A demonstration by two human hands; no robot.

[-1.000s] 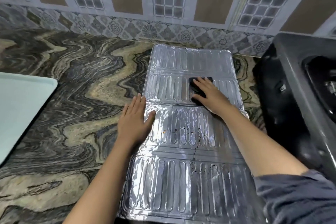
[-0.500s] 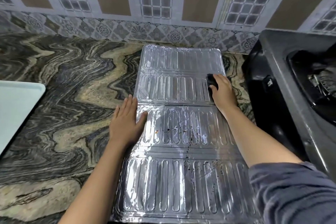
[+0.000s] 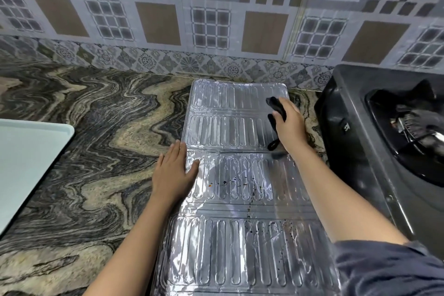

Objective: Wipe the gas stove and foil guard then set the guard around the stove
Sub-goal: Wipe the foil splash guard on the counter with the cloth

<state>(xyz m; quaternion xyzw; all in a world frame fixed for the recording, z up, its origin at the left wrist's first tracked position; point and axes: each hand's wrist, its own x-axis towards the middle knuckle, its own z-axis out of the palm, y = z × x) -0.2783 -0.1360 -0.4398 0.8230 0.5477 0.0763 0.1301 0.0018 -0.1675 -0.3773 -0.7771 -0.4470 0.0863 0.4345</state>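
Note:
The ribbed silver foil guard (image 3: pixel 230 127) lies flat and unfolded on the marbled counter, running from the wall toward me. Dark specks dot its middle and near panels. My left hand (image 3: pixel 174 172) rests flat with fingers apart on the guard's left edge, pressing it down. My right hand (image 3: pixel 289 124) grips a black cloth (image 3: pixel 276 108) at the right side of the far panels; part of the cloth hangs below the hand. The black gas stove (image 3: pixel 360 127) stands right of the guard, its burner at the frame's right edge.
A pale light-blue tray (image 3: pixel 26 158) sits on the counter (image 3: pixel 96 139) at the left edge. The patterned tile wall (image 3: pixel 216 19) rises directly behind the guard and stove. A dark sleeve covers my right upper arm at the bottom right.
My right hand has carried the black cloth from the middle of the far panels to their right edge and lifted it partly off the foil. My left hand has stayed put.

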